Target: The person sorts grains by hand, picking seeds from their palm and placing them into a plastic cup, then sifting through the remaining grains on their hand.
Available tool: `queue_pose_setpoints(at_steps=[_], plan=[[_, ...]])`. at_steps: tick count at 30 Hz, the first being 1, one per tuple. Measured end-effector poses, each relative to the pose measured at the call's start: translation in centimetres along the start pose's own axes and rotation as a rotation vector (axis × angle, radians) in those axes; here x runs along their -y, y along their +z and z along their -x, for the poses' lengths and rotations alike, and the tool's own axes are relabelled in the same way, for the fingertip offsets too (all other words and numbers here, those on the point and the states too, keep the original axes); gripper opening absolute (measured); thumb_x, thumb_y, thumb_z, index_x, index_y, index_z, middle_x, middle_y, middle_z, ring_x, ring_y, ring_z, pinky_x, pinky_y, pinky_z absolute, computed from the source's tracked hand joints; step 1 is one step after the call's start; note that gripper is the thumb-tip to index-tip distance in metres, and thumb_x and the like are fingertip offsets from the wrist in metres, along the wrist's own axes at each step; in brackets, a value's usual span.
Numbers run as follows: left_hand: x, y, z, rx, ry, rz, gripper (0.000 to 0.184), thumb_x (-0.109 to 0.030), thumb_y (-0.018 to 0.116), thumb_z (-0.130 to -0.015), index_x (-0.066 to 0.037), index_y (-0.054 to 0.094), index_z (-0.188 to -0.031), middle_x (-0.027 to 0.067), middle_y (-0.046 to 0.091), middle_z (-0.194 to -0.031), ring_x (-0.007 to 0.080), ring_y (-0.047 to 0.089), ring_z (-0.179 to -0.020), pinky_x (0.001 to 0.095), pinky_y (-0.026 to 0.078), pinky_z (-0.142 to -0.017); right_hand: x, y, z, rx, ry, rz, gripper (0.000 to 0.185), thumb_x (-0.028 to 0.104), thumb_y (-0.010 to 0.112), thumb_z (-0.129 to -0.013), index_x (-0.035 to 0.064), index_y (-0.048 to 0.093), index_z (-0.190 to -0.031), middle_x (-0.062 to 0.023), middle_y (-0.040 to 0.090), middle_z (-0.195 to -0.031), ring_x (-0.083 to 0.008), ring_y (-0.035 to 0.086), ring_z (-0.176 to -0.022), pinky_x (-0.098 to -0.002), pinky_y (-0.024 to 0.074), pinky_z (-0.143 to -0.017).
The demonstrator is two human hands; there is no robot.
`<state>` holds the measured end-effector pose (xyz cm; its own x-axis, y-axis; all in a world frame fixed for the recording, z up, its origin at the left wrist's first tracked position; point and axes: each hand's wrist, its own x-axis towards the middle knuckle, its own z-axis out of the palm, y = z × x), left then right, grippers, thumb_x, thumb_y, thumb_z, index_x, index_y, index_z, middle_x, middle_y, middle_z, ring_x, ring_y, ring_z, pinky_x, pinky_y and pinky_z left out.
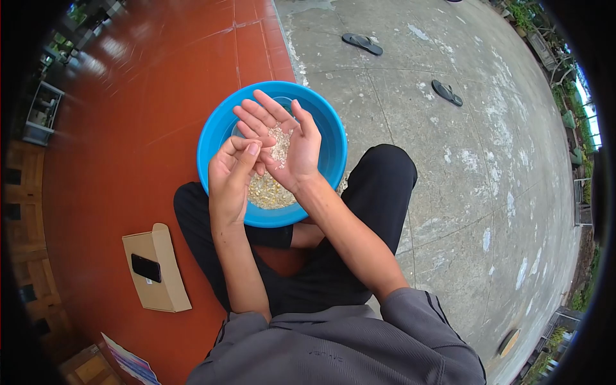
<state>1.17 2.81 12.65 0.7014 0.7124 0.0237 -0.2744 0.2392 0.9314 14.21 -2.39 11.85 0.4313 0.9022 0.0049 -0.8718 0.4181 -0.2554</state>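
Note:
My right hand is turned palm up over a round blue basin, fingers stretched out. A small heap of pale grains rests in its palm. Beside it, my left hand has thumb and fingertips pinched together at the edge of the right palm. Whatever sits between those fingertips is too small to make out. Below both hands, a layer of mixed pale and yellowish grains covers the basin's bottom. Part of the basin's inside is hidden by the hands.
The basin stands between my folded legs. On the red floor to the left, a black phone lies on a cardboard box. Two dark flip-flops lie apart on the grey concrete. Printed paper shows at lower left.

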Motion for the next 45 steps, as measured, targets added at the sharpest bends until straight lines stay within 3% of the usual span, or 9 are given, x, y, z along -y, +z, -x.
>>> queue_pose_setpoints(at_steps=[10, 19, 22, 25, 28, 31, 35, 41, 45], plan=[[2.2, -1.8, -0.8, 0.086, -0.061, 0.355, 0.006, -0.011, 0.072, -0.111, -0.009, 0.067, -0.107, 0.0107, 0.081, -0.117, 0.0118, 0.078, -0.098, 0.0238, 0.065, -0.085, 0.6, -1.3, -0.8, -0.014, -0.029, -0.096, 0.073, 0.047, 0.046, -0.116, -0.0073, 0.045, -0.164, -0.0286, 0.058, -0.16, -0.0426, 0.055, -0.152, -0.0517, 0.0488, -0.126], [2.8, -2.0, -1.8, -0.126, -0.176, 0.838, 0.018, -0.009, 0.061, -0.114, 0.001, 0.069, -0.126, 0.0166, 0.077, -0.122, 0.023, 0.078, -0.111, 0.031, 0.068, -0.097, 0.7, -1.3, -0.9, -0.025, -0.026, -0.127, 0.072, 0.047, 0.046, -0.116, -0.008, 0.046, -0.164, -0.0288, 0.058, -0.16, -0.0426, 0.054, -0.154, -0.0521, 0.047, -0.128], [2.0, -1.4, -1.3, -0.149, -0.203, 0.884, 0.025, -0.015, 0.054, -0.117, 0.002, 0.069, -0.124, 0.0167, 0.077, -0.118, 0.0206, 0.074, -0.098, 0.0276, 0.065, -0.082, 0.7, -1.3, -0.9, -0.031, -0.03, -0.125, 0.072, 0.046, 0.046, -0.116, -0.0083, 0.046, -0.163, -0.029, 0.058, -0.16, -0.0426, 0.053, -0.154, -0.0521, 0.0462, -0.129], [2.0, -0.6, -1.4, -0.109, -0.194, 0.931, 0.031, -0.024, 0.053, -0.119, 0.002, 0.07, -0.121, 0.0098, 0.072, -0.103, 0.0139, 0.06, -0.077, 0.0255, 0.049, -0.063, 0.8, -1.2, -0.9, -0.032, -0.032, -0.121, 0.072, 0.046, 0.046, -0.116, -0.0084, 0.046, -0.163, -0.0291, 0.058, -0.159, -0.0427, 0.053, -0.154, -0.0521, 0.0456, -0.129], [2.6, -0.9, -1.3, 0.057, -0.154, 0.829, 0.033, -0.025, 0.051, -0.121, 0.001, 0.07, -0.116, -0.0004, 0.052, -0.083, 0.0086, 0.04, -0.067, 0.0258, 0.031, -0.056, 0.8, -1.2, -0.9, -0.039, -0.038, -0.111, 0.072, 0.046, 0.045, -0.116, -0.0084, 0.047, -0.163, -0.0291, 0.058, -0.159, -0.0428, 0.054, -0.153, -0.0521, 0.0464, -0.129], [1.9, -0.3, -0.6, 0.069, -0.094, 0.348, 0.035, -0.026, 0.053, -0.121, 0.001, 0.074, -0.113, -0.0062, 0.032, -0.075, 0.005, 0.034, -0.062, 0.0242, 0.028, -0.054, 0.8, -1.2, -0.9, -0.04, -0.043, -0.097, 0.072, 0.047, 0.044, -0.116, -0.0081, 0.047, -0.163, -0.0289, 0.059, -0.159, -0.0429, 0.056, -0.152, -0.052, 0.0479, -0.128], [0.6, 1.7, 0.2, 0.011, -0.086, -0.187, 0.027, -0.019, 0.066, -0.115, 0.004, 0.08, -0.121, -0.0109, 0.035, -0.07, 0.0005, 0.03, -0.062, 0.024, 0.022, -0.056, 0.8, -0.9, -0.7, -0.059, -0.054, -0.058, 0.073, 0.048, 0.043, -0.116, -0.0077, 0.047, -0.163, -0.0287, 0.059, -0.159, -0.0426, 0.058, -0.15, -0.0512, 0.0496, -0.127], [-1.9, 3.9, 0.7, -0.111, -0.036, -0.793, 0.019, -0.005, 0.08, -0.101, -0.001, 0.085, -0.119, -0.0028, 0.054, -0.064, 0.0005, 0.036, -0.06, 0.0286, 0.026, -0.055, 0.7, -1.3, -0.8, -0.051, -0.041, -0.015, 0.074, 0.049, 0.045, -0.115, -0.0076, 0.046, -0.163, -0.0288, 0.06, -0.157, -0.042, 0.06, -0.148, -0.0499, 0.0497, -0.127], [-1.8, 3.7, 1.1, -0.119, 0.048, -0.883, 0.022, -0.01, 0.083, -0.1, -0.007, 0.087, -0.121, -0.0067, 0.027, -0.066, 0.0037, 0.026, -0.061, 0.0326, 0.02, -0.055, 0.3, -1.2, -0.7, -0.057, -0.031, -0.011, 0.075, 0.05, 0.046, -0.115, -0.0077, 0.047, -0.163, -0.0289, 0.062, -0.155, -0.0417, 0.061, -0.147, -0.0494, 0.0507, -0.126]])
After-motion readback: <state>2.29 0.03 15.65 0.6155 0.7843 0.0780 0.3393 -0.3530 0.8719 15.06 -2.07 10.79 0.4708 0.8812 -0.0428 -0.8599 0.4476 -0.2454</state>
